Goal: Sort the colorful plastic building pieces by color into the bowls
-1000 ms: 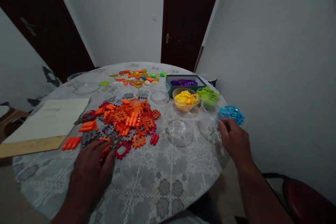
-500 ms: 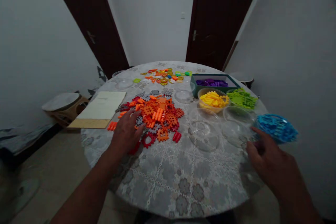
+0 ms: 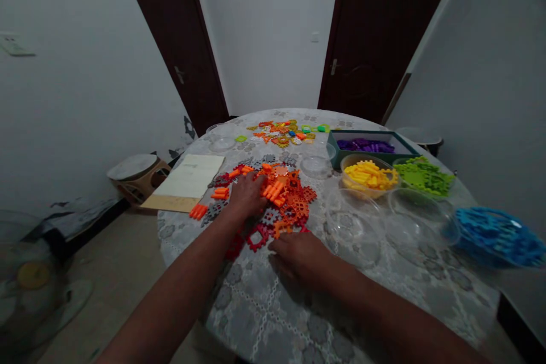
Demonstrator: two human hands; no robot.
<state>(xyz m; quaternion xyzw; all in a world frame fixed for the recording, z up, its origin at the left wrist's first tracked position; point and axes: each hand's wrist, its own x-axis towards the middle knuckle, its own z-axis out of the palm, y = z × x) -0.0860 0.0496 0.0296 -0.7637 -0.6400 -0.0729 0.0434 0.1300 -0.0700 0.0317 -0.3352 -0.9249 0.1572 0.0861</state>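
A heap of orange, red and grey interlocking plastic toy pieces point(image 3: 294, 205) lies on the table. Into its left side reaches my left hand point(image 3: 247, 193), its fingers bent down among the pieces; whatever they grip is hidden. At the front of the heap, my right hand point(image 3: 301, 253) is low over the cloth, palm down, with fingers stretched left beside an orange square piece point(image 3: 282, 230). Nothing shows in that hand. A red ring-shaped piece point(image 3: 256, 238) lies between the two hands. Short orange rods point(image 3: 198, 211) sit at the heap's left edge.
Clear bowls hold yellow point(image 3: 370, 175), green point(image 3: 426, 175) and blue pieces point(image 3: 499, 233) on the right. A green box point(image 3: 339, 154) contains purple pieces. Clear lids or dishes point(image 3: 354, 227) stand before them. Mixed pieces point(image 3: 281, 132) lie farther back; an open notebook point(image 3: 187, 176) lies left.
My right hand has come from beside the blue bowl leftward to the front of the heap. My left hand has moved farther into the heap. The view has shifted.
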